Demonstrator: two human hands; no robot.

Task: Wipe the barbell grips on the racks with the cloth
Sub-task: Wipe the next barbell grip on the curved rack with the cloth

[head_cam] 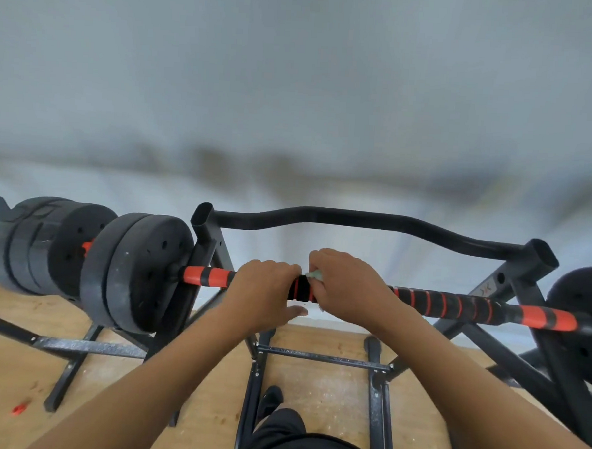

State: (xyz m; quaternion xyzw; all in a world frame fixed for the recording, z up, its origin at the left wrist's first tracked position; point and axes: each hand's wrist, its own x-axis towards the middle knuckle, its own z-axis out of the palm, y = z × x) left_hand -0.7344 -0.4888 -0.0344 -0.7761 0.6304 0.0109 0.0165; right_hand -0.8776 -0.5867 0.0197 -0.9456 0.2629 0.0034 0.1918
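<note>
1. The black-and-orange striped barbell grip (455, 304) is lying across the uprights of the black steel tube rack (356, 217), level with the hands. Round black weight plates (141, 271) are sitting on its left end.
2. Its long axis is running left to right across the person's front, crosswise to both forearms. One end is pointing towards the plates, the other towards the right upright.
3. The left hand (267, 288) is wrapping the barbell grip from above, with the fingers curled over the top and the thumb showing beneath. No cloth is showing under it.
4. The right hand (348, 289) is sitting just beside the left on the same bar, with its fingers curled round it. A small corner of pale green cloth (314, 275) is protruding at its inner edge, so this hand is judged to be clamping the cloth against the grip. Most of the cloth is hidden.
5. Only a short band of grip is showing between the two hands. The long exposed stretch is lying to the right of the right hand.
6. Judgement: the right hand is carrying the cloth and is nearer that stretch, so it is placed to slide rightward along the axis. The left hand is placed to steady the bar against rolling.
</note>
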